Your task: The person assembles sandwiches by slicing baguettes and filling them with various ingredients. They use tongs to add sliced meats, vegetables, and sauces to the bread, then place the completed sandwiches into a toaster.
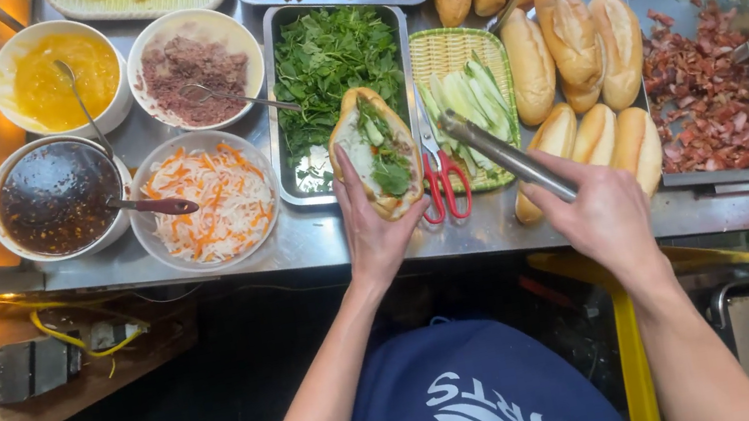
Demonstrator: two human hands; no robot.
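Filled baguette sandwich held over the counter edge

The left hand point(375, 226) grasps the filled baguette sandwich point(374, 152) (herb tray just beyond); the right hand point(604, 215) grips metal tongs point(505, 156) above red-handled scissors point(441, 179), bread rolls crowding its right.

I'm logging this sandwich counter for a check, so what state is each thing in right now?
Left hand: holds the sandwich.
Sandwich: split open, filled with greens.
Right hand: grips the tongs.
Tongs: closed, tips over the cucumber basket.
Cucumber basket: partly filled.
Scissors: lying flat, blades closed.
Herb tray: about two thirds full.
Dark sauce bowl: full, ladle in it.
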